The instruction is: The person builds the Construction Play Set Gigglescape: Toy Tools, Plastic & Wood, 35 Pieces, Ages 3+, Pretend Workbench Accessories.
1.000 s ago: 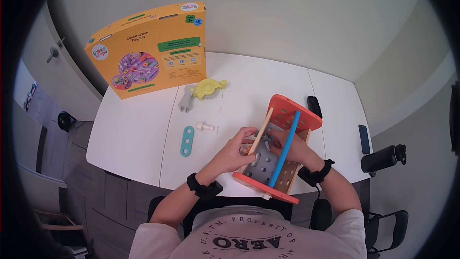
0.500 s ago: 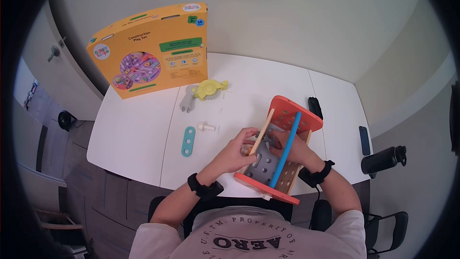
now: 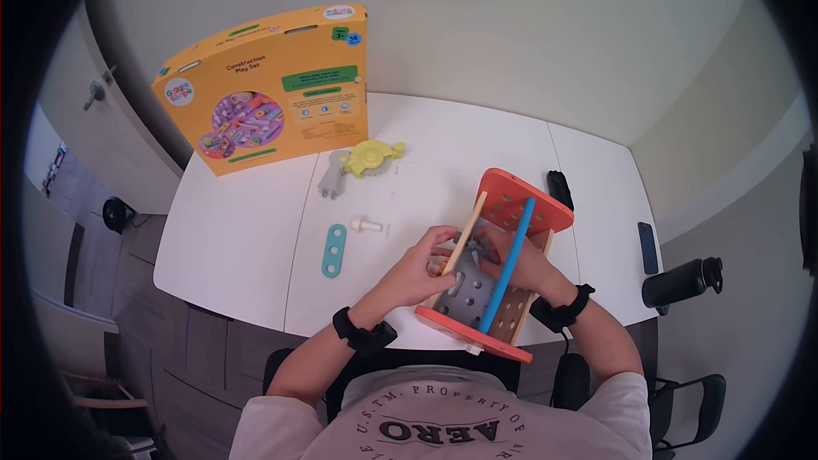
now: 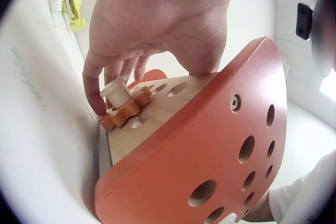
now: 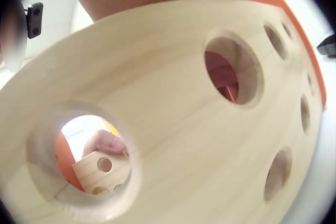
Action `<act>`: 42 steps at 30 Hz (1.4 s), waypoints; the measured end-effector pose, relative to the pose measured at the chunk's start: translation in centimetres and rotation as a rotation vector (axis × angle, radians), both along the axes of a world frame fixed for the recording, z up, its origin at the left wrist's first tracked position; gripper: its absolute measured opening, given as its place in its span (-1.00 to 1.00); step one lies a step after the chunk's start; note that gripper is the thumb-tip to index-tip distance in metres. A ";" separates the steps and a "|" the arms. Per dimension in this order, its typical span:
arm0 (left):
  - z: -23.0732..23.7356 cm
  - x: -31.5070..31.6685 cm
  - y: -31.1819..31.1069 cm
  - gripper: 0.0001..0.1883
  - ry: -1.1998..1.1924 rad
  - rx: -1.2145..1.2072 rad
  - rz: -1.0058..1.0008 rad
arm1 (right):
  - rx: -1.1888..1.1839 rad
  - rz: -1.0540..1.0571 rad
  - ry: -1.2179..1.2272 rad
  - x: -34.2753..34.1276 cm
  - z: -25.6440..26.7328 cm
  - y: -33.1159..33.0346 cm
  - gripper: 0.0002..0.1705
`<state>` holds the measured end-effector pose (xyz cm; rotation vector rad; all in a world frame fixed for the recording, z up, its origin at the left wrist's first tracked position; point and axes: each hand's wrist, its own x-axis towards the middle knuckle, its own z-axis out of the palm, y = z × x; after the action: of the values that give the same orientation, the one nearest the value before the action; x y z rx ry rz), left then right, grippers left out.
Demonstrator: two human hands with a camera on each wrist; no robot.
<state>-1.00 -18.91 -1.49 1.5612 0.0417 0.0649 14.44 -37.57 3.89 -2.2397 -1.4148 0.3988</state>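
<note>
A toy toolbox with red end panels (image 3: 477, 334), perforated wooden sides and a blue bar (image 3: 506, 270) stands tilted on the table. My left hand (image 3: 411, 277) grips its left side, thumb at the top edge and fingers down the outside. In the left wrist view those fingers are beside an orange gear (image 4: 126, 112) with a cream bolt head (image 4: 116, 92). My right hand (image 3: 527, 269) reaches inside under the blue bar, its fingers pinching a small grey piece (image 3: 474, 244) near the left side; they partly hide it. In the right wrist view the wooden side (image 5: 173, 103) hides those fingers' work.
On the white table (image 3: 443, 140) lie a turquoise strip (image 3: 334, 251), a cream bolt (image 3: 366, 224), a grey piece (image 3: 331, 177) and a yellow toy saw (image 3: 371, 158). Behind stands a yellow box (image 3: 264, 94). At the right are a black case (image 3: 559, 190), phone (image 3: 648, 248) and bottle (image 3: 682, 283).
My right fingers shift slightly around the grey piece inside the toolbox and look blurred now. My left hand and the toolbox hold their places.
</note>
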 end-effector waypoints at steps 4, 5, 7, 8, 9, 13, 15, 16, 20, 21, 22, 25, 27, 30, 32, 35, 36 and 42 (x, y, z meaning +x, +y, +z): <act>0.1 0.0 0.1 -0.22 -0.005 0.003 0.000 | -0.003 -0.025 0.057 0.1 -0.1 0.1 -0.55; 0.1 0.0 0.0 -0.22 -0.002 0.005 0.001 | -0.008 -0.016 0.051 0.2 -0.2 0.0 -0.55; 0.0 0.0 0.0 -0.22 0.003 0.009 0.003 | -0.005 0.023 -0.001 0.3 -0.3 0.0 -0.55; 0.1 0.0 0.0 -0.22 0.004 0.010 0.002 | -0.004 0.043 -0.027 0.3 -0.4 0.0 -0.56; 0.2 0.0 0.0 -0.22 0.005 0.011 0.002 | -0.014 0.042 -0.029 0.4 -0.6 -0.1 -0.56; -0.4 0.1 0.1 -0.21 -0.042 0.052 0.020 | -0.024 0.035 -0.035 0.5 -0.7 -0.2 -0.55; -0.4 0.1 0.0 -0.21 -0.038 0.046 0.021 | -0.014 0.030 -0.037 0.4 -0.8 -0.3 -0.54; -0.4 0.1 0.0 -0.21 -0.036 0.043 0.023 | -0.009 0.029 -0.038 0.4 -0.7 -0.3 -0.53; 0.3 0.0 0.0 -0.23 0.012 0.006 0.002 | -0.092 -0.047 0.075 -0.2 0.6 0.1 -0.44; 0.3 0.0 0.0 -0.23 0.015 0.006 0.001 | -0.107 -0.059 0.087 -0.3 1.0 0.2 -0.44; 0.4 0.0 0.0 -0.23 0.018 0.006 0.000 | -0.122 -0.070 0.099 -0.5 1.3 0.3 -0.44; 0.1 0.0 0.0 -0.23 0.014 0.007 0.002 | -0.160 -0.035 0.066 -0.3 1.1 0.3 -0.43; 0.0 0.0 0.0 -0.23 0.004 0.012 0.005 | -0.123 0.024 -0.004 0.3 0.1 0.0 -0.46; 0.0 0.0 0.0 -0.23 0.000 0.014 0.008 | 0.018 0.043 -0.050 0.5 -1.1 -0.1 -0.52; -0.1 0.0 0.0 -0.23 -0.002 0.014 0.011 | 0.097 -0.069 0.051 -0.3 0.2 0.3 -0.54; -0.2 0.0 0.0 -0.23 -0.005 0.013 0.012 | 0.050 -0.018 0.005 0.0 0.0 0.0 -0.57; -0.2 0.0 0.0 -0.23 -0.003 0.011 0.013 | 0.027 0.008 -0.015 0.2 -0.3 -0.1 -0.57; 0.3 -0.1 0.0 -0.23 0.006 0.017 0.015 | -0.065 -0.040 0.038 0.0 0.4 0.2 -0.50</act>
<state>-1.09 -18.93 -1.23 1.5784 0.0578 0.0725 14.42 -37.39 4.34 -2.2960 -1.3541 0.4773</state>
